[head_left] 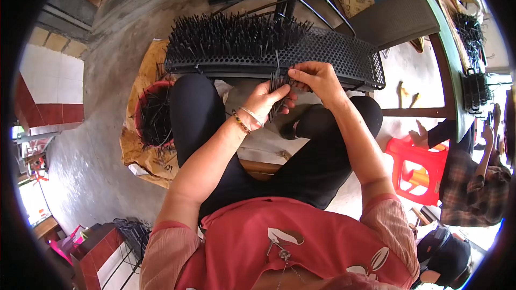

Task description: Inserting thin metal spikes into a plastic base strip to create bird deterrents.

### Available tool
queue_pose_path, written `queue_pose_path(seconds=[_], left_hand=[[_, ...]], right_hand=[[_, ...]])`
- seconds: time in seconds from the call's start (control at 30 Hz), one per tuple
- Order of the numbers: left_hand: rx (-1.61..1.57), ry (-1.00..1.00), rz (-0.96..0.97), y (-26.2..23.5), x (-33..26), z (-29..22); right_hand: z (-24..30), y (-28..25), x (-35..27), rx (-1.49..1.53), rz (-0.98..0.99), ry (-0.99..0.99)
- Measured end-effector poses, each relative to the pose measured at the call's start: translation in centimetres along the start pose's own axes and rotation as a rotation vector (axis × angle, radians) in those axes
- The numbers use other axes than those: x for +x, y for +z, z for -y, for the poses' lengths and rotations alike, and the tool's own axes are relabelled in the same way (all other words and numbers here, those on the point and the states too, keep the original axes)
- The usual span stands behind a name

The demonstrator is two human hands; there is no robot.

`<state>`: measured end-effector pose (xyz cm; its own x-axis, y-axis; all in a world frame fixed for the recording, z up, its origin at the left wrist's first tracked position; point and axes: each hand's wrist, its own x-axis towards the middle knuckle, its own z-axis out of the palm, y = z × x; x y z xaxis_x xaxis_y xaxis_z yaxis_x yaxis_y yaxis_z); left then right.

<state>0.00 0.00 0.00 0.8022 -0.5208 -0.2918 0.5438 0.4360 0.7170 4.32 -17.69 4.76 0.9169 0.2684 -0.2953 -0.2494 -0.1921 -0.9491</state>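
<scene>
Both my hands meet in front of a long black perforated rack (344,53), just above my knees. My left hand (264,99) is closed round a bundle of thin black rods (276,81), held roughly upright. With thumb and forefinger pinched, my right hand (318,79) grips at the bundle's right side; the exact piece between its fingertips is hard to make out. Densely packed black rods (226,35) stand upright in the holes over the rack's left part, while its right part shows bare holes.
Beside my left knee a red basin (138,115) of loose black rods sits on brown paper (131,147). A red plastic stool (395,166) is at the right, near another person in a plaid garment (470,188). A green-edged table (449,70) runs along the right.
</scene>
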Motion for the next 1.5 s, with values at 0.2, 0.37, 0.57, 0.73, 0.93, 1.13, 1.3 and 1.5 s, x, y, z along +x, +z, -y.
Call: queue_pose_path(seconds=[0.2, 0.37, 0.57, 0.73, 0.93, 1.13, 1.3, 1.5], left_hand=[[-0.020, 0.006, -0.188, 0.0, 0.4, -0.2], [-0.042, 0.010, -0.177, 0.0, 0.5, -0.3], [-0.029, -0.011, -0.149, -0.2, 0.5, 0.0], [0.003, -0.039, -0.149, 0.0, 0.4, 0.0], [0.034, -0.082, -0.076, 0.3, 0.3, 0.0], [0.057, -0.084, 0.002, 0.3, 0.2, -0.1], [0.046, -0.089, 0.024, 0.4, 0.2, 0.0], [0.037, -0.120, 0.057, 0.6, 0.1, 0.0]], right_hand=[[0.9, 0.0, 0.7, -0.026, 0.021, 0.072], [0.2, 0.1, 1.2, 0.099, 0.008, 0.074], [-0.3, -0.2, 1.7, 0.134, -0.038, -0.081], [1.9, -1.9, 2.4, 0.058, -0.175, -0.291], [2.9, -3.3, 5.1, -0.217, -0.301, -0.555], [3.1, -3.3, 5.8, -0.397, -0.292, -0.640], [2.7, -3.3, 6.1, -0.385, -0.241, -0.661], [2.3, -3.1, 6.3, -0.410, -0.224, -0.652]])
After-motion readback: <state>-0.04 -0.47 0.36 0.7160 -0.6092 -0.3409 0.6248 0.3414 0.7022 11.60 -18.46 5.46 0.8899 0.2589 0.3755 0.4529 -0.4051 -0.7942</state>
